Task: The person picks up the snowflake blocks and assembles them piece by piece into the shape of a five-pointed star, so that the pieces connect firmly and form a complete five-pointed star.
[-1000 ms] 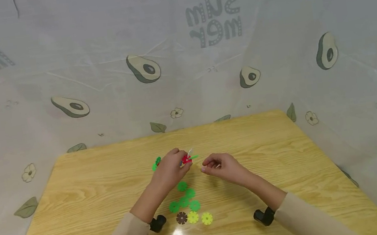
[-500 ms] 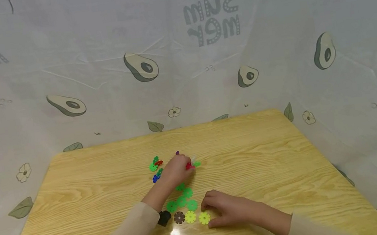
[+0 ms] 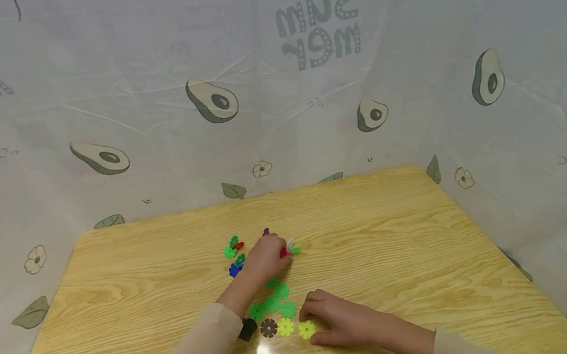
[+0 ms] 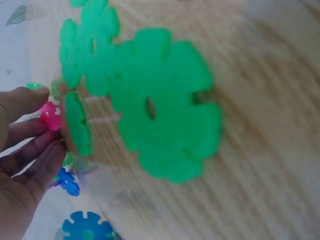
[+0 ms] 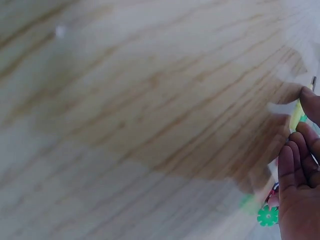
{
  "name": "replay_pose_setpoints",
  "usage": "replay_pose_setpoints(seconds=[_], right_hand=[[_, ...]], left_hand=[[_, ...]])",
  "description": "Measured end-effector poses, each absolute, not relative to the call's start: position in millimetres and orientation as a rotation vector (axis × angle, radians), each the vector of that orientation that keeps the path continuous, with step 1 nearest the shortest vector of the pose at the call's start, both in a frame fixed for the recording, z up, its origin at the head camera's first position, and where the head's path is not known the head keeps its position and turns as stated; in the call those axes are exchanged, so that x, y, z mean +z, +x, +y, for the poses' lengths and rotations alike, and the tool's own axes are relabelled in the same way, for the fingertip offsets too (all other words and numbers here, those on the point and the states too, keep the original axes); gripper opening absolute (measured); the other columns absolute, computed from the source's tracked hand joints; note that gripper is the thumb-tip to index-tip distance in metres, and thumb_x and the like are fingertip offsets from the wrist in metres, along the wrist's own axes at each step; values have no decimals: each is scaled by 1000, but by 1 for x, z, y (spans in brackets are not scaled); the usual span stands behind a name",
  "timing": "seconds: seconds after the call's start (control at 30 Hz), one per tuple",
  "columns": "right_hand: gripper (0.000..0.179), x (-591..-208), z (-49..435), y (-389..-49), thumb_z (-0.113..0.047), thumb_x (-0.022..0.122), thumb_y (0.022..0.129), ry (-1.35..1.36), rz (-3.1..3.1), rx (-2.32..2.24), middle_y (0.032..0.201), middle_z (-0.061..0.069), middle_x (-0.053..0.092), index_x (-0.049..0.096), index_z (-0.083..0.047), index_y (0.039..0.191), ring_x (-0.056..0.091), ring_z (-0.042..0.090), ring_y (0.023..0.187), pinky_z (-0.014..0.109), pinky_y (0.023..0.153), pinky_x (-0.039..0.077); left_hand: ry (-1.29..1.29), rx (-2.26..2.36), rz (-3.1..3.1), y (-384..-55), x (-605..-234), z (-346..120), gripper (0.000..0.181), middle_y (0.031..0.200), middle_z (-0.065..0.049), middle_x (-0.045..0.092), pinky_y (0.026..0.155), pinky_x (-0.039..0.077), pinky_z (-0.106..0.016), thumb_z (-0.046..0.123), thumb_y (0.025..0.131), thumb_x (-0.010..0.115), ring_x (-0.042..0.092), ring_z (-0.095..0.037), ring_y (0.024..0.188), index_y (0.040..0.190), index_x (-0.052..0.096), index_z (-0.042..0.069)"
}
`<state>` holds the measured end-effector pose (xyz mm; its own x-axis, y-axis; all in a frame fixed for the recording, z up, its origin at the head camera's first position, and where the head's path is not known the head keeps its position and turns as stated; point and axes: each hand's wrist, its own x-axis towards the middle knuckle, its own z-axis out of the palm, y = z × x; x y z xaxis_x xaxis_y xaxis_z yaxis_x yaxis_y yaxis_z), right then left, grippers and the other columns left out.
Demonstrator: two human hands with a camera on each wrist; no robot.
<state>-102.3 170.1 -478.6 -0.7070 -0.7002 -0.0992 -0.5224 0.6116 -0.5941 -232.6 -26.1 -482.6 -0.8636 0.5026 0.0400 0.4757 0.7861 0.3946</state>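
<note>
Slotted plastic snowflake discs lie on the wooden table. My left hand pinches a pink snowflake disc between thumb and fingers; it belongs to a joined piece with a white disc and a light green disc, partly hidden by the hand. Low on the right, my right hand has its thumb and forefinger at opposite edges of a yellow snowflake disc, pinching it at the table. To that disc's left lie another yellow disc and a brown disc.
Several loose green discs lie between the hands, close under my left wrist. Farther left are joined discs, among them a blue disc and a red disc. A purple disc shows behind the left hand. A printed curtain hangs behind the table.
My right hand has come down toward the near side, from beside the joined piece to the rightmost yellow disc. The left hand has lowered slightly with the joined piece.
</note>
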Motion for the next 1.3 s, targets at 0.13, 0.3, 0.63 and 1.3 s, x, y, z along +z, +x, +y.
replay_pose_setpoints(seconds=[0.13, 0.3, 0.63, 1.3], right_hand=[[24, -480, 168, -100, -25, 75, 98, -1042, 2546, -764, 117, -6, 62, 69, -13, 118, 52, 0, 107, 20, 94, 54], [21, -479, 166, -99, -23, 75, 98, -1175, 2614, -671, 111, -5, 61, 67, -12, 114, 50, 0, 101, 16, 88, 54], [24, -466, 171, -111, -29, 73, 99, -994, 2661, -779, 112, -4, 63, 66, -12, 116, 56, 5, 104, 26, 94, 57], [35, -411, 177, -140, -18, 70, 101, -856, 2815, -1009, 116, 7, 69, 62, -2, 131, 68, 18, 100, 40, 90, 62]], left_hand=[[780, 613, 2908, -230, -483, -28, 20, 87, -7, 62, 60, 42, -27, 22, 96, 77, 49, -15, 71, 91, 72, 3], [760, 658, 2882, -228, -482, -32, 23, 78, -3, 54, 56, 34, -25, 23, 98, 75, 42, -15, 67, 88, 68, 3], [845, 625, 2854, -210, -475, -48, 39, 66, 2, 34, 61, 28, -26, -2, 100, 60, 31, -14, 65, 66, 47, 12], [1032, 450, 2872, -177, -472, -74, 12, 94, -11, 62, 69, 52, -32, 3, 91, 78, 60, -24, 84, 99, 70, -1]])
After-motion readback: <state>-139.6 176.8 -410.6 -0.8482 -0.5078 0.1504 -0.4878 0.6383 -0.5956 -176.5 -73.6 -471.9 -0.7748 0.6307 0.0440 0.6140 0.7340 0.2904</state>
